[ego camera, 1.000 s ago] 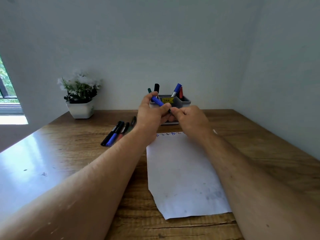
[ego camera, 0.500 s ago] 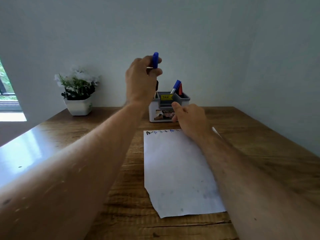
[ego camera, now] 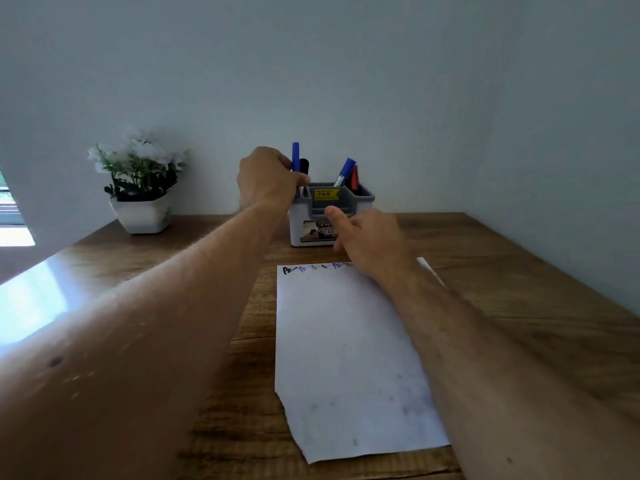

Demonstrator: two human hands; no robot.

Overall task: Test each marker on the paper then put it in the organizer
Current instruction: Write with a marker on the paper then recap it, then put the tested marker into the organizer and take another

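Fingers (ego camera: 294,168) of the left hand (ego camera: 266,181) pinch a blue marker (ego camera: 295,155) upright over the organizer's (ego camera: 329,216) left slot at the counter's far edge. Right hand (ego camera: 370,240) hovers relaxed above the paper (ego camera: 349,358). Next: likely lower and release.

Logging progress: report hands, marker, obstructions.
Left hand grips blue marker upright over organizer, left compartment. Right hand open, resting on paper. No obstruction seen.
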